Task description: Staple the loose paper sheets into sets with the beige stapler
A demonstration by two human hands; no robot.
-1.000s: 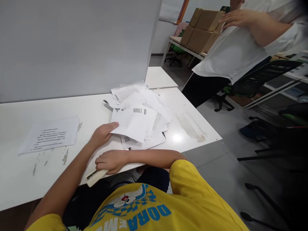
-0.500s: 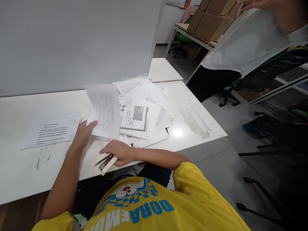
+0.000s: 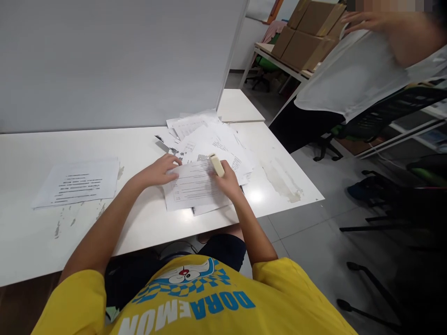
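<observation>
My left hand [image 3: 159, 170] rests on the left edge of a printed sheet [image 3: 190, 188] lying on the white desk [image 3: 139, 218], fingers curled over the paper. My right hand [image 3: 227, 180] is closed round a cream stapler [image 3: 217, 164], held over the sheet's upper right corner. Behind the sheet lies a loose heap of printed papers [image 3: 213, 137].
A separate stack of printed pages [image 3: 78, 182] lies to the left on the desk. A grey partition [image 3: 115, 60] stands behind. Another person in a white shirt [image 3: 356, 70] stands at the right near cardboard boxes [image 3: 310, 28] and office chairs.
My left hand swung a sheet off the heap out to the left, then laid it flat in front of me. My right hand brought the stapler from the desk's front edge up to the sheet's corner.
</observation>
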